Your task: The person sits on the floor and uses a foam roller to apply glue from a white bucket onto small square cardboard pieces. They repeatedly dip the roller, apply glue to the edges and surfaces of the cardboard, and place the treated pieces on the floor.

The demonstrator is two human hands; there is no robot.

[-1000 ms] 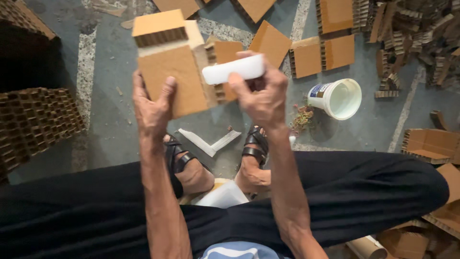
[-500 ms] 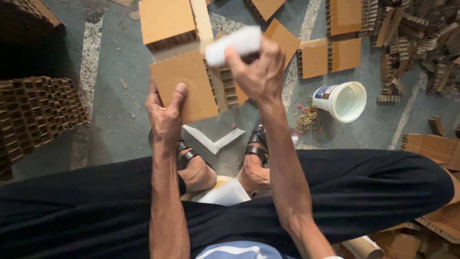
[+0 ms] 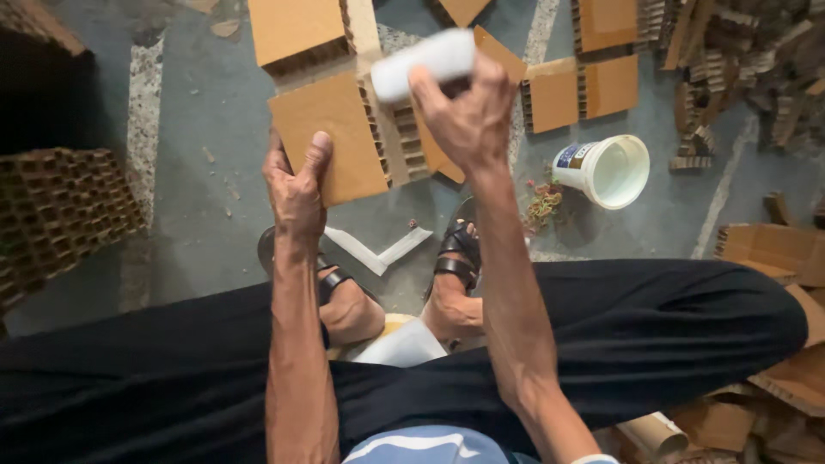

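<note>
Head view: left hand [image 3: 296,185] clamps cardboard panel [image 3: 331,133] at lower edge, light, stiff, crushable; right hand [image 3: 464,112] closed on white bottle [image 3: 423,62].

A rough workshop for cardboard goods: bare concrete floor [image 3: 206,180] strewn with honeycomb cardboard blocks [image 3: 584,90], stacked honeycomb panels [image 3: 60,215], offcuts [image 3: 739,77], and a white glue bucket [image 3: 606,170]

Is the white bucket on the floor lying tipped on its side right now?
Yes, the white bucket lies tipped over on the floor, its open mouth facing sideways, clear of both hands.
</note>
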